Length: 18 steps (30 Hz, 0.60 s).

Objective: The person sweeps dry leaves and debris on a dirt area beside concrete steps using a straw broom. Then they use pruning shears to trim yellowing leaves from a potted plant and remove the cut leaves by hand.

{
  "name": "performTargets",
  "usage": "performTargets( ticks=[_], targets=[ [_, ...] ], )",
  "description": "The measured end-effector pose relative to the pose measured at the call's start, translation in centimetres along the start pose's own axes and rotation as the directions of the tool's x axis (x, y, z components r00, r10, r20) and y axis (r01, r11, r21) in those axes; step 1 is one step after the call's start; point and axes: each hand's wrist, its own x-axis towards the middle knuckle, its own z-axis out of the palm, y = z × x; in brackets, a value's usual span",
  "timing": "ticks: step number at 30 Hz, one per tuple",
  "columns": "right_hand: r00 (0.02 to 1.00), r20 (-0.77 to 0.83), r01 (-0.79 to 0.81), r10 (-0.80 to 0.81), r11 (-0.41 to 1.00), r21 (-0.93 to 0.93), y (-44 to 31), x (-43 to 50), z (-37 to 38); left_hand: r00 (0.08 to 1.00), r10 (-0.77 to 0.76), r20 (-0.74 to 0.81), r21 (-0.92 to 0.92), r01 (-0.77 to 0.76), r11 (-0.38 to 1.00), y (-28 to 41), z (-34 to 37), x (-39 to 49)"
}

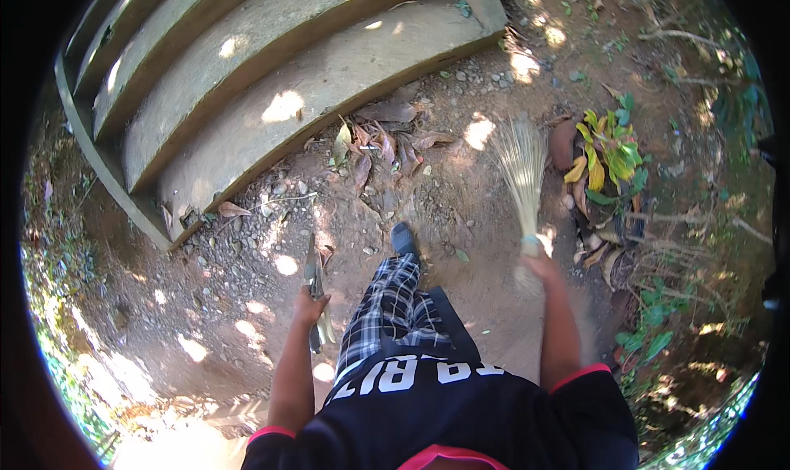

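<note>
My right hand (539, 265) grips a stick broom (521, 168) of thin pale bristles around its bound end. The bristles fan out over the bare soil, close to a heap of plant waste. In my left hand (311, 306) is a narrow, blade-like tool (311, 266) with a dark end below the fist. A pale green strip (326, 328) shows beside it; whether it is part of the tool I cannot tell. Dry brown leaves (386, 146) lie piled against the lowest concrete step (345, 81), ahead of my foot.
Curved concrete steps (216, 69) rise at the upper left, edged by a low side wall (111, 180). Pebbles (234, 242) are strewn along their foot. At right, a yellow-green leafy cutting (608, 146) lies by brown husks and dry twigs (673, 248). Green plants (651, 322) grow below.
</note>
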Motion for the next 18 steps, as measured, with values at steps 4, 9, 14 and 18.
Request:
performTargets(
  ticks=[4, 9, 14, 18],
  targets=[
    [0.932, 0.360, -0.030, -0.044, 0.980, 0.197, -4.4, -3.4, 10.8, 0.998, 0.060, 0.021, 0.024, -0.061, 0.998, -0.9, 0.3, -0.7],
    [0.920, 0.336, -0.059, -0.201, 0.777, 0.626, -3.2, -11.1, 9.2, 0.981, 0.193, -0.023, -0.040, -0.193, 0.980, -2.5, -0.6, -3.1],
    [0.988, 0.153, -0.061, -0.034, 0.816, 0.574, 6.9, -19.0, 5.3, 0.984, 0.169, -0.053, -0.087, -0.174, 0.981, -6.6, -1.6, -6.2],
    [0.797, 0.486, -0.603, 0.357, 0.453, 0.656, 6.2, -20.8, 8.9, 0.990, 0.134, -0.039, -0.242, -0.140, 0.960, -11.8, -1.9, -7.4]
  ],
)
